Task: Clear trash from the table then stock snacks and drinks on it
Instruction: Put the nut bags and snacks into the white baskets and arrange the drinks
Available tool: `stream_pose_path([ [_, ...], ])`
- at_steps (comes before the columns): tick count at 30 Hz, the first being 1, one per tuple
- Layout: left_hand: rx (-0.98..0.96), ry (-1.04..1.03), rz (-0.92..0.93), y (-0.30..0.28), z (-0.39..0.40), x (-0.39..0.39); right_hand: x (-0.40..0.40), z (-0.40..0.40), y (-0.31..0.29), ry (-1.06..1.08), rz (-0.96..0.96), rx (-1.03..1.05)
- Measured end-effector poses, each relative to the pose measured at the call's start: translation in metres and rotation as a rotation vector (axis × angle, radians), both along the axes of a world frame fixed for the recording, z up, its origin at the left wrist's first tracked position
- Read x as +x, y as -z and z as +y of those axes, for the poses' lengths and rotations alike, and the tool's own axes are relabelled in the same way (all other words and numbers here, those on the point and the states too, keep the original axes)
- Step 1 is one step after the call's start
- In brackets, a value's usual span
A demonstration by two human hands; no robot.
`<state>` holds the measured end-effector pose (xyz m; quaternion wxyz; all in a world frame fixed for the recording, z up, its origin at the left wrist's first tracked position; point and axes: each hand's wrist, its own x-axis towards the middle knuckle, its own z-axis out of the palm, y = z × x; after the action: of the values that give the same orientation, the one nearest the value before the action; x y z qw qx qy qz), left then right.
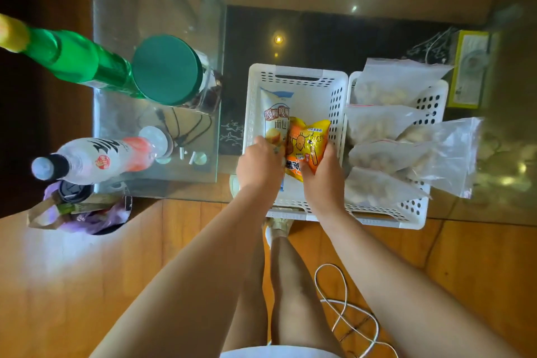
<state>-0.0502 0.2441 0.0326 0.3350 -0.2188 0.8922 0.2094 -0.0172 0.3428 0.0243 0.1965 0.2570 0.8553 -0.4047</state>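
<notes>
- The right hand (321,174) holds an orange snack bag (308,145) in its grip, fingers curled round the bag's near end, inside the left white basket (338,102).
- The left hand (259,164) pinches a white bread packet (274,119) lying just beside the bag, at its 9 o'clock.
- The right white basket (430,104), touching the first at 3 o'clock, carries clear bags (398,125).
- On the glass tabletop (122,9), at 9 o'clock of the baskets, stand a green-lidded jar (167,70), a green bottle (72,58) and a white bottle (93,158).
</notes>
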Motion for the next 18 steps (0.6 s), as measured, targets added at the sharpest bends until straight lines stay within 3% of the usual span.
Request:
stream_pose_path([
  [11, 0.131, 0.023, 0.039, -0.014, -0.01, 0.025, -0.007, 0.006, 0.002, -0.104, -0.166, -0.031],
  [16, 0.176, 0.163, 0.042, -0.013, -0.016, 0.035, 0.006, 0.003, -0.018, -0.234, 0.03, 0.146],
  [18, 0.195, 0.233, 0.034, -0.01, -0.017, 0.036, 0.014, 0.0, -0.022, -0.324, 0.024, 0.156],
])
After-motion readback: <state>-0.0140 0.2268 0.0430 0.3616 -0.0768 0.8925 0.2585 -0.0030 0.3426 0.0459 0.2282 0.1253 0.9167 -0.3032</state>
